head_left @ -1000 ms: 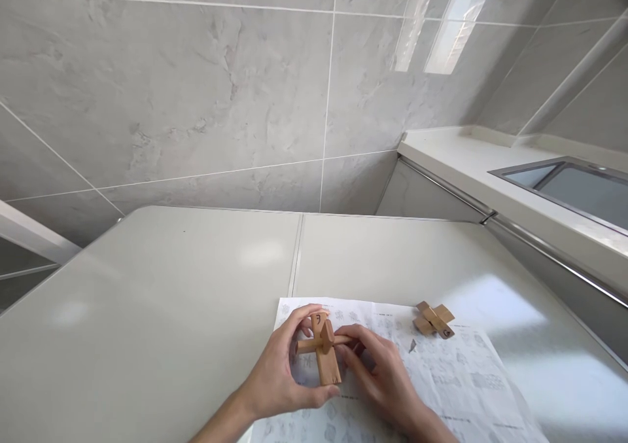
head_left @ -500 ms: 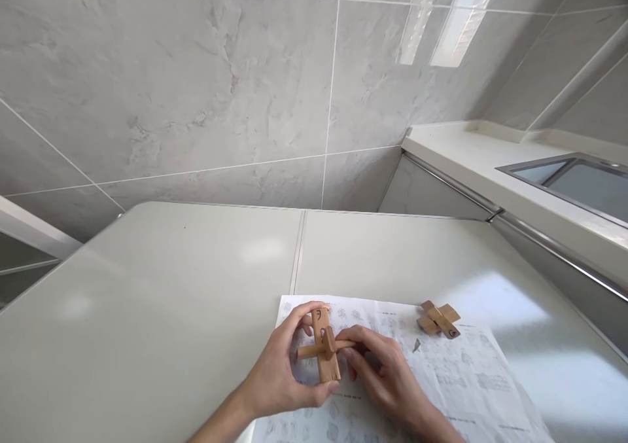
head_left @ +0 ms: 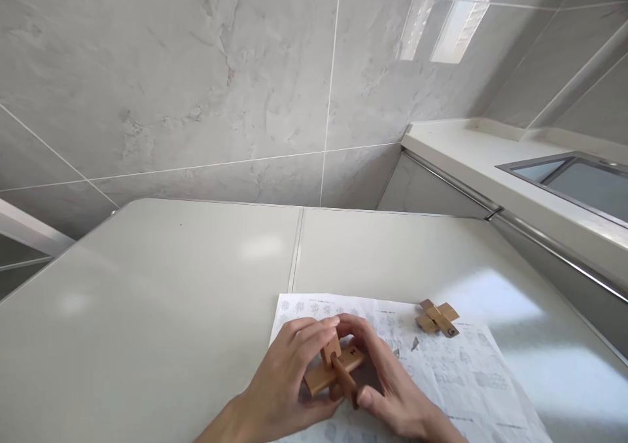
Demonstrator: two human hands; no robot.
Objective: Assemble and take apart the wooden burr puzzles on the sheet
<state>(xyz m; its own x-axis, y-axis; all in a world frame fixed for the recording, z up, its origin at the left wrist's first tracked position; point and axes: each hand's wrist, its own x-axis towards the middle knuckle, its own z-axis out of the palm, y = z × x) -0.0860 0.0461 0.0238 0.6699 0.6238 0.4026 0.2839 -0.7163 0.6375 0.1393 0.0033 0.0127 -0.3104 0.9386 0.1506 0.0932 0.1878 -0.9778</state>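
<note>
As left hand [head_left: 287, 381] and right hand [head_left: 395, 394] both grasp the wooden puzzle [head_left: 338, 364], it has tipped flatter, another face up. Spare crossed pieces [head_left: 437, 317] lie right of the grip.

I log a printed sheet [head_left: 466, 377] flat on the pale bench [head_left: 147, 312], crossed wooden blocks [head_left: 437, 317] at its far right edge, grey tiled wall [head_left: 196, 89] behind, sink [head_left: 583, 181] at right.
</note>
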